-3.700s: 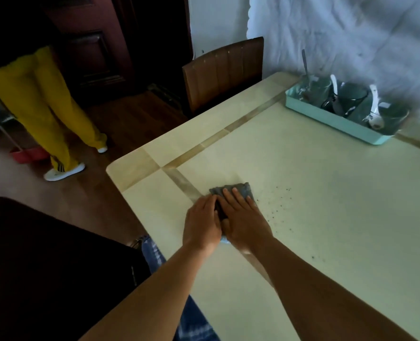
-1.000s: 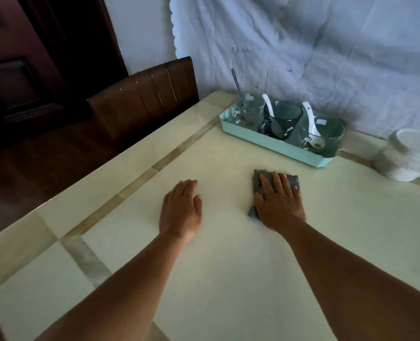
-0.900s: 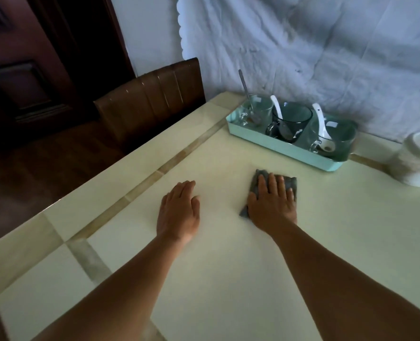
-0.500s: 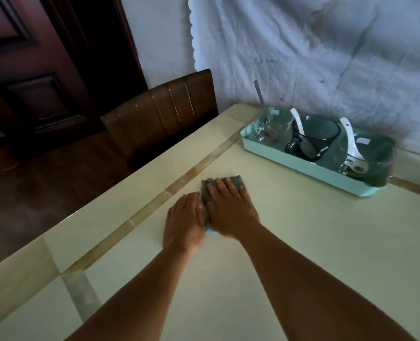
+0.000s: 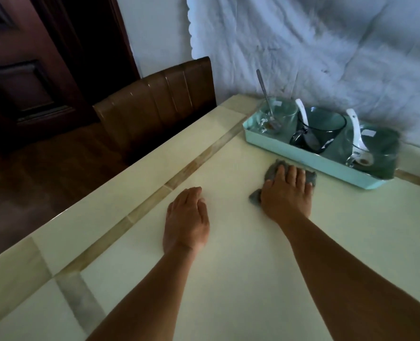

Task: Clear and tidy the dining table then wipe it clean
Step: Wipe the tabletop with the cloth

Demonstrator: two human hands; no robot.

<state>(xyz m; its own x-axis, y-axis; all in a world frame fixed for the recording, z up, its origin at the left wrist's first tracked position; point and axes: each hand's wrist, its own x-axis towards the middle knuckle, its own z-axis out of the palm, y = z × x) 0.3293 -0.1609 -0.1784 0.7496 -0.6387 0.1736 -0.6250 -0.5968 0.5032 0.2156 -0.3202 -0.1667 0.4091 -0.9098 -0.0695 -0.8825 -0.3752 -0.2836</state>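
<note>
My right hand [image 5: 287,193] lies flat on a grey cloth [image 5: 271,173] and presses it onto the cream dining table [image 5: 241,279], just in front of the mint-green tray [image 5: 310,160]. Most of the cloth is hidden under the palm; its edges show at the fingertips and by the thumb. My left hand [image 5: 186,221] rests palm down on the bare tabletop, to the left of the cloth and apart from it, holding nothing.
The tray stands at the table's far edge against a white sheet and holds a clear glass mug [image 5: 275,116] with a metal spoon, a dark glass cup [image 5: 319,127] and another mug [image 5: 374,153] with white spoons. A brown chair [image 5: 154,107] stands at the left side.
My right hand has slid the cloth to the right and away, up to the tray. My left hand has stayed flat on the table, so the two hands are now apart.
</note>
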